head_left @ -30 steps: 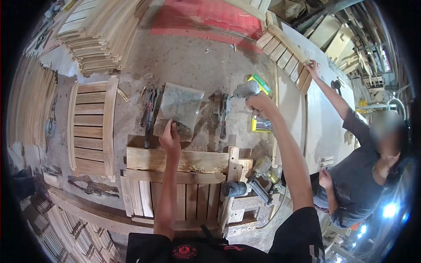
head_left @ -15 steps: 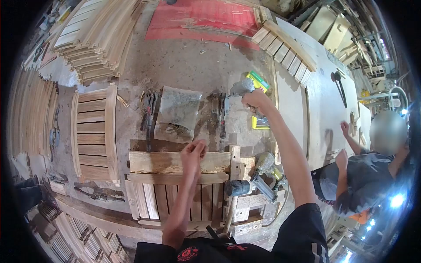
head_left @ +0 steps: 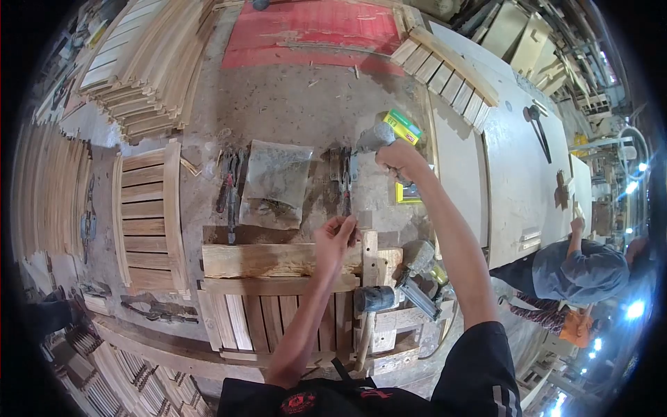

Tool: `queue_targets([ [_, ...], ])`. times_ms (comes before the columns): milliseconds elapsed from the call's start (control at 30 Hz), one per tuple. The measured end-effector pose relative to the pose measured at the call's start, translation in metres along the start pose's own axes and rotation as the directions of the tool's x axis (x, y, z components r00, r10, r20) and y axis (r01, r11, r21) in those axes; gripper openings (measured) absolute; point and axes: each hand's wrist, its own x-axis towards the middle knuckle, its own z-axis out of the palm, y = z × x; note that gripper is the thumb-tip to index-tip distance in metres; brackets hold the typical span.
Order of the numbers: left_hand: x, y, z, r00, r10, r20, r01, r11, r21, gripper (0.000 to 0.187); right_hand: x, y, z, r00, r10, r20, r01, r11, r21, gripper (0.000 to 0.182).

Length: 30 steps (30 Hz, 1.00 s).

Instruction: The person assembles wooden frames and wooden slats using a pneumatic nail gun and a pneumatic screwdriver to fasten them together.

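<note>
My right hand (head_left: 401,158) is closed around what looks like a grey nail gun (head_left: 376,137), mostly hidden by the fingers. A yellow-green box (head_left: 404,126) lies just beyond it, and another yellow box (head_left: 408,193) shows below. My left hand (head_left: 336,235) has its fingertips pinched together; whatever is between them is too small to make out. It hovers above the far edge of a rough wooden board (head_left: 278,260), close to a dark clamp-like tool (head_left: 346,182). To its left lies a dusty plastic bag (head_left: 278,177). Nearest my body is a slatted wooden panel (head_left: 278,313).
A mallet (head_left: 374,299) and a second nail gun (head_left: 420,258) lie at the right of the panel. Another slatted panel (head_left: 145,217) is at left, with stacked panels (head_left: 149,69) behind. More dark tools (head_left: 231,187) lie beside the bag. A co-worker (head_left: 580,270) stands at right.
My left hand has moved right and slightly up, from below the bag to below the dark clamp-like tool. My right hand has shifted slightly left. The co-worker has turned and moved; a person in orange shows now.
</note>
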Motion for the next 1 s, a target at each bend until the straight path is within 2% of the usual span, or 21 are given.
queue_targets([
  [67,0.006,-0.006,0.010,0.998,0.064,-0.004,-0.064,0.998,-0.025,0.018,0.000,-0.003,-0.004,1.000,0.001,0.028,0.000,0.999,-0.039,0.014],
  [167,0.010,-0.006,0.028,0.997,0.031,-0.068,-0.034,0.998,-0.050,0.016,-0.008,-0.010,-0.007,0.998,-0.035,0.044,0.039,0.996,-0.078,0.014],
  [267,0.019,-0.012,0.040,0.999,0.032,-0.029,-0.035,0.996,-0.083,0.017,-0.004,-0.007,-0.005,0.999,-0.053,-0.006,0.053,0.995,-0.080,0.015],
  [367,0.037,-0.020,0.054,0.994,-0.060,-0.091,0.056,0.998,-0.038,0.020,-0.008,-0.007,-0.012,0.997,0.030,0.068,-0.034,0.998,0.045,0.010],
  [467,0.063,-0.040,0.059,0.984,-0.172,-0.038,0.157,0.954,-0.257,0.024,-0.013,0.031,-0.010,0.971,-0.236,-0.035,0.236,0.930,0.282,0.010],
  [533,0.086,-0.050,0.065,0.970,-0.244,-0.019,0.215,0.888,-0.406,0.026,-0.054,0.022,-0.023,0.985,-0.156,-0.069,0.169,0.950,0.261,0.008],
  [633,0.126,-0.062,0.080,0.956,-0.294,-0.017,0.216,0.738,-0.640,0.028,-0.110,0.013,-0.043,0.999,-0.035,0.012,0.030,0.948,0.316,0.025],
  [700,0.155,-0.066,0.091,0.952,-0.305,-0.020,0.180,0.613,-0.769,0.030,-0.121,0.022,-0.044,0.999,-0.048,-0.002,0.046,0.933,0.357,0.031],
  [800,0.172,-0.077,0.093,0.962,-0.271,-0.044,0.139,0.619,-0.773,0.030,-0.114,0.036,-0.047,0.999,-0.034,0.003,0.031,0.941,0.338,0.035],
  [900,0.187,-0.086,0.085,0.959,-0.284,0.021,0.199,0.618,-0.761,0.029,-0.106,0.040,-0.045,0.999,-0.038,0.005,0.035,0.946,0.322,0.037],
  [1000,0.197,-0.088,0.071,0.955,-0.234,0.185,0.286,0.545,-0.788,0.027,-0.090,0.045,-0.041,0.999,-0.043,-0.017,0.046,0.956,0.289,0.038],
])
